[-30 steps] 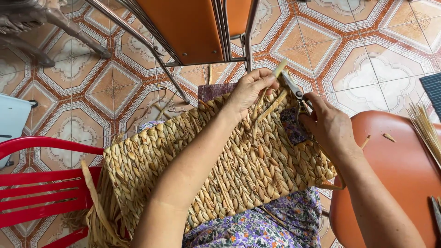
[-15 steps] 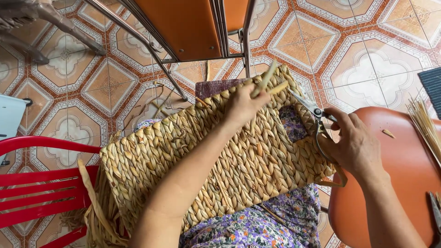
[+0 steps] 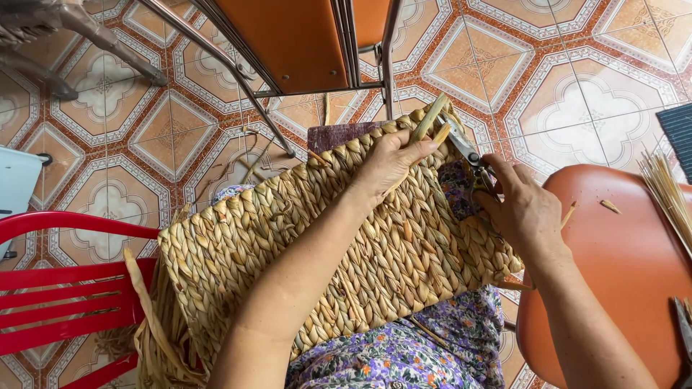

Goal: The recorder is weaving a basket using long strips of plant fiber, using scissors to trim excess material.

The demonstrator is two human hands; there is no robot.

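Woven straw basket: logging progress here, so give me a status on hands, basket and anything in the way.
Left hand pinches loose straw end. Right hand holds metal scissors at it. Woven straw basket lies across lap. Nothing in the way.

- A single view, taken from the person's head, looks steeply down over the lap to the tiled floor (image 3: 562, 79).
- It sits close: both forearms enter from the bottom edge, and the left hand (image 3: 393, 162) and right hand (image 3: 522, 209) fall near the centre.
- The woven mat (image 3: 324, 245) fills the middle of the frame.
- The edges catch a red plastic chair (image 3: 65, 288) at left, an orange stool (image 3: 620, 266) at right, and an orange metal-framed chair (image 3: 303, 43) at top.
- No second view shares the scene.
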